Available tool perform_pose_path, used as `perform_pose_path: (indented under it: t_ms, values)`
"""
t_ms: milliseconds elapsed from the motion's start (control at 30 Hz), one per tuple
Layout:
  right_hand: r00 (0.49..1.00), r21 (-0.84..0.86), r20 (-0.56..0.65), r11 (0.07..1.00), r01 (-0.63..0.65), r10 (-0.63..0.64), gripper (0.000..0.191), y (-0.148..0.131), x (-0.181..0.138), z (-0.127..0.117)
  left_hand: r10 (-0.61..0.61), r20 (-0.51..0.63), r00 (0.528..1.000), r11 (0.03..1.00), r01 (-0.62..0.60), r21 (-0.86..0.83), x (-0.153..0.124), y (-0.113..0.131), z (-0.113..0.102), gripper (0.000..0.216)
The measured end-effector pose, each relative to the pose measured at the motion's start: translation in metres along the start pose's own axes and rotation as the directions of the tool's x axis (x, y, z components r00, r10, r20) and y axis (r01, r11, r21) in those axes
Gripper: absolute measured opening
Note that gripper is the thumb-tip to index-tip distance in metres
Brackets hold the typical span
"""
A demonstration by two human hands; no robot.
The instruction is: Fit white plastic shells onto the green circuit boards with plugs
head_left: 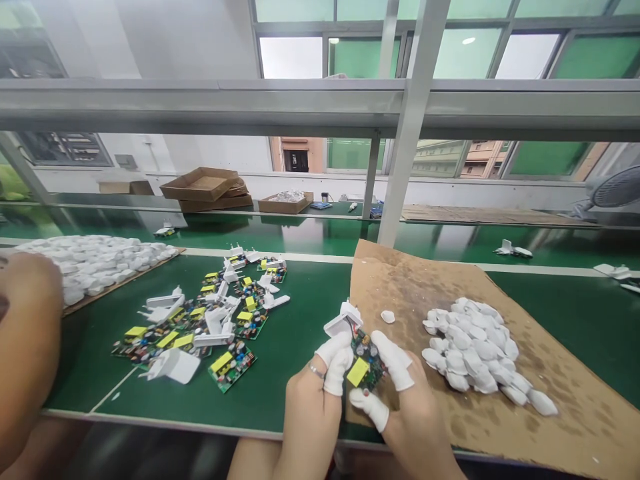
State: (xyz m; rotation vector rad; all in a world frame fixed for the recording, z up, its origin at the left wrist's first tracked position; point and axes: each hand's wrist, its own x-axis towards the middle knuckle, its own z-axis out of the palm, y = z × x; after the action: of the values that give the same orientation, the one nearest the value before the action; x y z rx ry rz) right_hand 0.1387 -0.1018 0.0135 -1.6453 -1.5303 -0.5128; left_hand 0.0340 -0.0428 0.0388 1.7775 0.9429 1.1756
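circuit board (371,360) with a yellow block (358,371) on its face: it is held up over the near edge of the green worktop (310,293), right of centre. the left hand (316,390) grips its left side between covered fingers; the right hand (415,397) pinches it from the right, thumb on the near side, a finger on the far side. just beyond its far edge is a white plug piece (345,320), and thin wires seem to join the two.

judging by how things lie, this one is partway: plug piece wired on, board bare. to the left, a loose pile of boards and plug pieces (200,313) lies uncased, so plenty looks left to handle. on the right, brown cardboard (390,280) bears a heap of white pieces (470,347), with one stray white piece (387,317) apart on its left; whether those are done or waiting, i cannot tell. farther left, a wide white batch (105,263) lies beside another person's hand (35,283), cut off by the left edge of the view; i cannot tell whether that hand grasps anything.
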Motion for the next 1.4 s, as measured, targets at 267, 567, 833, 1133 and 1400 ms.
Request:
perform_pose_path:
  t_ms: [267,567,833,1133,1400]
  values:
    - [0.998,-0.085,0.048,0.995,0.048,-0.044,0.059,0.008,0.002,0.006,0.029,0.140,0.990,0.998,-0.037,0.056,0.003,-0.012,0.002,0.033]
    - [0.993,-0.110,0.102,0.992,0.067,-0.056,0.059,0.004,0.004,0.001,-0.096,0.264,0.960,0.980,0.138,-0.147,0.013,-0.023,0.000,0.033]
    - [0.988,-0.138,0.078,0.980,0.143,-0.133,0.049,0.006,0.003,0.007,0.020,0.211,0.977,0.999,-0.028,0.036,-0.002,-0.029,0.006,0.042]
    - [0.975,0.013,0.215,0.998,0.055,-0.056,0.050,0.010,0.020,-0.009,0.208,0.428,0.880,0.934,-0.308,0.181,0.014,-0.019,-0.017,0.040]
    - [0.798,-0.029,0.599,0.998,-0.061,0.067,0.044,0.009,0.081,-0.009,-0.038,0.289,0.956,0.999,0.038,0.005,0.019,-0.030,-0.019,0.046]
